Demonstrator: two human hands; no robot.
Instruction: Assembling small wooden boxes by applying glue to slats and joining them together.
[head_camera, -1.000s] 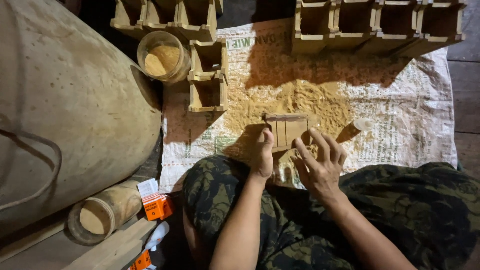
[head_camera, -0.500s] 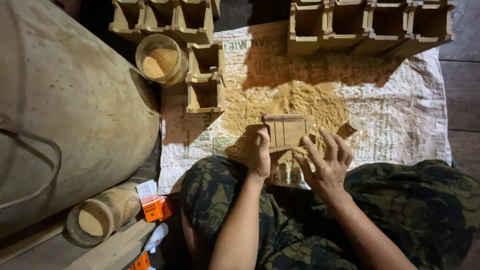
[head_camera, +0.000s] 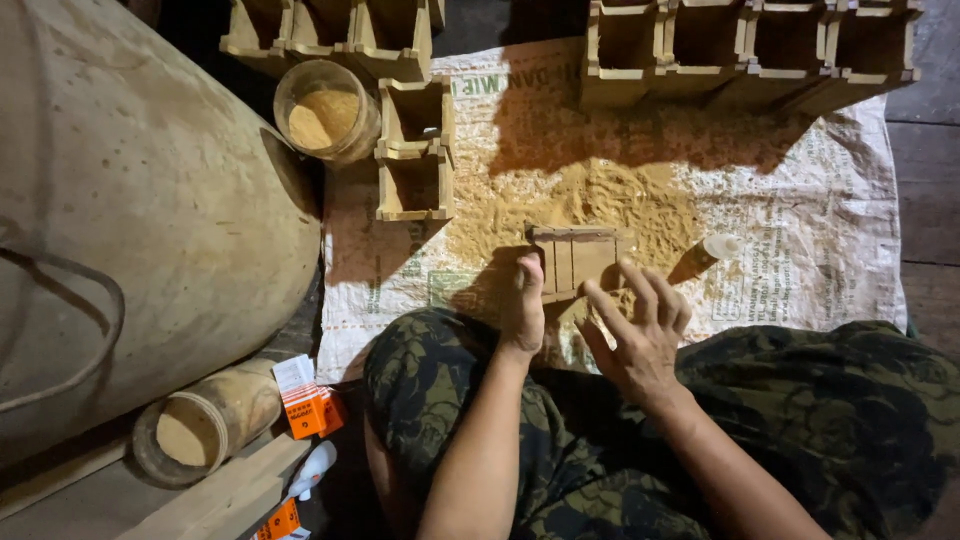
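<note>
A small slatted wooden box (head_camera: 577, 258) lies on a pile of sawdust (head_camera: 600, 200) spread over a white woven sack (head_camera: 800, 230). My left hand (head_camera: 523, 310) grips the box's left edge. Just right of it, my right hand (head_camera: 640, 330) hovers with fingers spread, fingertips touching the box's lower right corner. Both forearms reach up from my lap, which is covered in camouflage trousers (head_camera: 800, 420).
Rows of open wooden boxes (head_camera: 750, 45) stand at the sack's far edge, with more (head_camera: 415, 140) at upper left beside a sawdust-filled jar (head_camera: 325, 110). A small bottle (head_camera: 705, 255) lies right of my hands. A big tan sack (head_camera: 130, 220), another jar (head_camera: 200, 425) and orange packets (head_camera: 315, 410) sit left.
My right hand has lifted slightly and its fingers have spread over the box's lower right. The left hand and the box have stayed put.
</note>
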